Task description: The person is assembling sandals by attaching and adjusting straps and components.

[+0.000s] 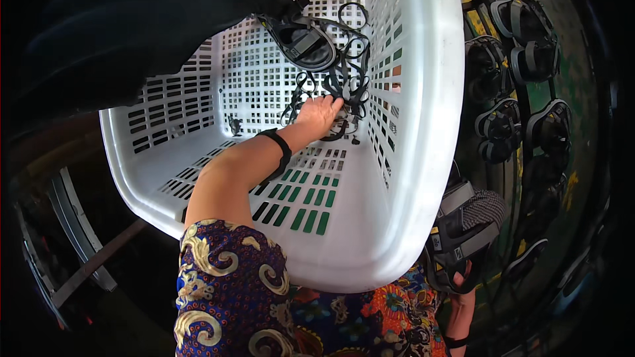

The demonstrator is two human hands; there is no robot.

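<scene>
"Lying tangled inside the white basket (444, 99) are the dark straps (357, 89), touched by the left hand (317, 116)."

"Is a grip made there?"

"It cannot be told; the fingers are bent over the straps, their tips partly hidden."

"And the right hand (461, 282)?"

"It is clamped on a grey-and-black sandal (466, 231), held just outside the basket's right wall."

"What else is seen?"

"A second sandal (311, 49) is seen beyond the left hand, within the basket; rows of footwear (536, 59) are seen farther right."
</scene>
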